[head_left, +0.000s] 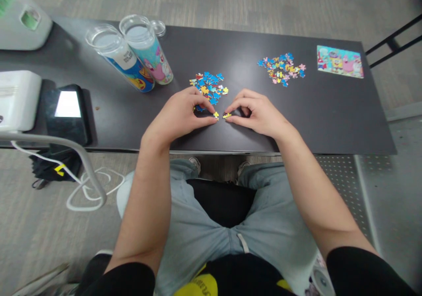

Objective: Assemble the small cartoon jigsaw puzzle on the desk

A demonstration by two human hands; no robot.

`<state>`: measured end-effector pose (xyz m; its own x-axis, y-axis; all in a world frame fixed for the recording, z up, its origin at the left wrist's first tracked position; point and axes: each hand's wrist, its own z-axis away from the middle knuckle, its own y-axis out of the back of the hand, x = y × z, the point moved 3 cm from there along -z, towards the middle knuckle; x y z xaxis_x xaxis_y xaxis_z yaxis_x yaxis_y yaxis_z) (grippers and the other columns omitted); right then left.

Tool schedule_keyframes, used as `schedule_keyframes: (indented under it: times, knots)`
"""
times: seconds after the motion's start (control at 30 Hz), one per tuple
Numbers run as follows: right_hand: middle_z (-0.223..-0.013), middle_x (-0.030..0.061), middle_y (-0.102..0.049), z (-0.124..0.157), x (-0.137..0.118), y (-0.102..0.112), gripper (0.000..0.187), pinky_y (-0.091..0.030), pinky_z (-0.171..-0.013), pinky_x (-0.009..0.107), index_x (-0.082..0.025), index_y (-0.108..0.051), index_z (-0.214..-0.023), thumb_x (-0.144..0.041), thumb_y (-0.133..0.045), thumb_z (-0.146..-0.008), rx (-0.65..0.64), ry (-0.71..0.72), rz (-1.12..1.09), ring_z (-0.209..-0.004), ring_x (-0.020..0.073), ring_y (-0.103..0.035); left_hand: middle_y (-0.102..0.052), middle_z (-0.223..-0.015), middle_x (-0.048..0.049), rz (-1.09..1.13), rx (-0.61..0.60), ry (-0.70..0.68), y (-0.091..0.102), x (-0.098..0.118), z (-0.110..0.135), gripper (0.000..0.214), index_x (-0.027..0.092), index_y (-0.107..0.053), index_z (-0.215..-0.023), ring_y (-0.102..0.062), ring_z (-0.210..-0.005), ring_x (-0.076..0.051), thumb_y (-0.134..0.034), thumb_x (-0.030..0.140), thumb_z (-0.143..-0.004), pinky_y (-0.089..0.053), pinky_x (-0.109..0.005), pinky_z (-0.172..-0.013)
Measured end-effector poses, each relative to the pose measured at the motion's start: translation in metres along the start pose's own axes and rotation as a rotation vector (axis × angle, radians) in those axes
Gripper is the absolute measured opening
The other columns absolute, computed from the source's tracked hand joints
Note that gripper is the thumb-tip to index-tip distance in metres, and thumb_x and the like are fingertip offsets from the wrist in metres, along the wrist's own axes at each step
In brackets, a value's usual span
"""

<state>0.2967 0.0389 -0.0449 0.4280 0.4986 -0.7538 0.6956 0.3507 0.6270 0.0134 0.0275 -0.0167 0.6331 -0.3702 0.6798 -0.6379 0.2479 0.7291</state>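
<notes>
My left hand (189, 113) pinches a small yellow jigsaw puzzle piece (216, 115) between thumb and fingers, low over the table's near part. Facing it, my right hand (255, 112) grips another yellow puzzle piece with dark marks (226, 115). A narrow gap separates the two pieces. Just beyond my left hand lies a loose heap of mostly blue puzzle pieces (209, 85), partly hidden by that hand. A second heap, with pink, blue and yellow pieces (282, 69), is spread farther right. A colourful cartoon picture card (340, 62) lies flat at the far right.
Two clear-topped cartoon canisters (130, 67) (153, 60) stand left of the heaps, beside a clear round lid (158, 27). A black tablet-like device (67, 115), a white box (18, 100) and a pale bin (24, 21) occupy the left end. A white cable (70, 173) hangs near the front edge.
</notes>
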Motion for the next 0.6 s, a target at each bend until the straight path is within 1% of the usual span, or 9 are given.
schedule_keyframes:
  times: [0.1, 0.2, 0.3, 0.4, 0.47, 0.6]
  knots:
    - [-0.119, 0.0074, -0.078, 0.001, 0.001, -0.002, 0.025, -0.064, -0.088, 0.050, -0.035, -0.095, -0.118, -0.057, -0.097, -0.109, 0.032, -0.018, 0.026, -0.084, 0.0273, -0.062, -0.083, -0.114, -0.0055, 0.027, -0.002, -0.029, -0.006, 0.004, -0.002, 0.023, 0.027, -0.096, -0.107, -0.079, -0.105, -0.029, -0.105, 0.047, -0.101, -0.062, -0.046, -0.105]
    - [-0.119, 0.0068, -0.079, 0.003, -0.002, -0.003, 0.026, -0.063, -0.087, 0.049, -0.034, -0.093, -0.117, -0.058, -0.099, -0.108, 0.029, -0.047, 0.039, -0.085, 0.0267, -0.061, -0.084, -0.113, -0.0053, 0.050, -0.002, -0.053, -0.009, 0.008, -0.003, 0.018, 0.026, -0.096, -0.106, -0.079, -0.105, -0.030, -0.105, 0.042, -0.101, -0.061, -0.046, -0.103]
    - [-0.119, 0.0067, -0.079, 0.003, -0.006, -0.002, 0.019, -0.062, -0.088, 0.049, -0.034, -0.092, -0.116, -0.051, -0.097, -0.109, 0.008, -0.038, 0.038, -0.086, 0.0267, -0.061, -0.084, -0.112, -0.0037, 0.055, -0.001, -0.058, -0.011, 0.010, -0.004, 0.015, 0.027, -0.096, -0.105, -0.078, -0.104, -0.029, -0.106, 0.037, -0.101, -0.061, -0.046, -0.102]
    - [-0.118, 0.0063, -0.078, 0.003, -0.009, 0.001, 0.010, -0.061, -0.090, 0.049, -0.034, -0.092, -0.113, -0.043, -0.094, -0.110, -0.003, 0.024, 0.032, -0.086, 0.0261, -0.062, -0.084, -0.110, -0.0034, 0.047, 0.009, -0.065, -0.011, 0.010, -0.004, 0.015, 0.025, -0.096, -0.105, -0.079, -0.104, -0.028, -0.108, 0.032, -0.099, -0.060, -0.044, -0.101]
    - [-0.118, 0.0063, -0.077, 0.002, -0.011, 0.002, 0.007, -0.060, -0.091, 0.049, -0.033, -0.092, -0.112, -0.039, -0.094, -0.111, -0.010, 0.056, 0.028, -0.087, 0.0258, -0.062, -0.085, -0.111, -0.0040, 0.048, 0.013, -0.065, -0.011, 0.009, -0.004, 0.016, 0.024, -0.096, -0.105, -0.079, -0.104, -0.027, -0.108, 0.033, -0.098, -0.061, -0.044, -0.102]
    - [-0.121, 0.0062, -0.077, 0.000, -0.015, 0.005, 0.005, -0.060, -0.094, 0.048, -0.032, -0.091, -0.112, -0.033, -0.095, -0.112, -0.041, 0.047, 0.053, -0.089, 0.0255, -0.064, -0.088, -0.114, -0.0039, 0.035, 0.005, -0.034, -0.012, 0.009, -0.005, 0.018, 0.028, -0.096, -0.106, -0.080, -0.105, -0.028, -0.108, 0.038, -0.097, -0.063, -0.044, -0.103]
